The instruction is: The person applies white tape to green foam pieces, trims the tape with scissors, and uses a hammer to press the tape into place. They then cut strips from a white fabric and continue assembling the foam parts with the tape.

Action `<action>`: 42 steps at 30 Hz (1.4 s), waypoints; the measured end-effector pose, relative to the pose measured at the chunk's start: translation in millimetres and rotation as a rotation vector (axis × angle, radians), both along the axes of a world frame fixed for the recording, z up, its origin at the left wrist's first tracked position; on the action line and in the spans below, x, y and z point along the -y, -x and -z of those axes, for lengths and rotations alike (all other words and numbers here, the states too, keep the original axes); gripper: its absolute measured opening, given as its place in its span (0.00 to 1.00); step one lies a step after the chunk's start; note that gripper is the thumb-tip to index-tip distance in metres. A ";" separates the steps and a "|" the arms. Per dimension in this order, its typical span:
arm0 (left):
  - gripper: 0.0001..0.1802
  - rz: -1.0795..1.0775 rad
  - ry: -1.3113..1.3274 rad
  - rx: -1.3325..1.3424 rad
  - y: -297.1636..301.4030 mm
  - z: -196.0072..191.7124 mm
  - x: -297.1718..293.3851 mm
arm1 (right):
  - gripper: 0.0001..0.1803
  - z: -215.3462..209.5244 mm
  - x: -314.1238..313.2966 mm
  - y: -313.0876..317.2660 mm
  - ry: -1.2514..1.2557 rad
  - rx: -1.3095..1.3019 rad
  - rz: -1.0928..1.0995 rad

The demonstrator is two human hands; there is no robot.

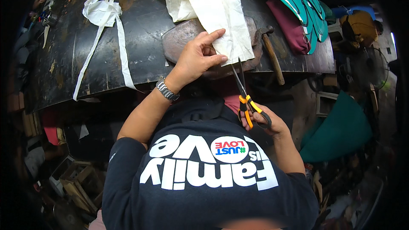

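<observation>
A white piece of cloth (pixel 232 25) lies over a dark reddish slab (pixel 179 38) near the table's front edge. My left hand (pixel 200 53) pinches the cloth's left side between thumb and forefinger. From below, my right hand (pixel 268 121) grips orange-and-black handled scissors (pixel 243 98). Their blades are parted and reach the cloth's lower edge, one on each side of it or just touching; I cannot tell which. To the right of the cloth rests a hammer (pixel 272 55) with a wooden handle.
More white cloth (pixel 181 2) lies behind the slab. At the left, white strips (pixel 123 55) trail over the black table (pixel 55 76). Green patterned pieces (pixel 298 8) and a maroon piece (pixel 289 30) are piled at the back right. A fan (pixel 370 66) stands beyond.
</observation>
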State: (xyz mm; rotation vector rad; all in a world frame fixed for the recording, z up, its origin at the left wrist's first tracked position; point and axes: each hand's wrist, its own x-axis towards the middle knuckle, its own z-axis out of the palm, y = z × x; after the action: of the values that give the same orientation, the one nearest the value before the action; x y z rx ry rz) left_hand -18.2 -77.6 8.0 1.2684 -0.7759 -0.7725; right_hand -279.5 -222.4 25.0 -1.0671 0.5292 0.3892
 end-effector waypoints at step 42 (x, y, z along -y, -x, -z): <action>0.56 -0.007 0.030 -0.015 25.6 -3.1 -18.4 | 0.18 -10.4 -23.9 -48.9 0.059 0.015 0.105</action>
State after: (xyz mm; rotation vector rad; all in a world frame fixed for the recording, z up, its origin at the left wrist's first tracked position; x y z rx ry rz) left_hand -43.8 -59.2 11.1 1.2363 -0.7679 -0.7608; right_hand -230.6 -198.6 35.4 -1.0934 0.5832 0.2745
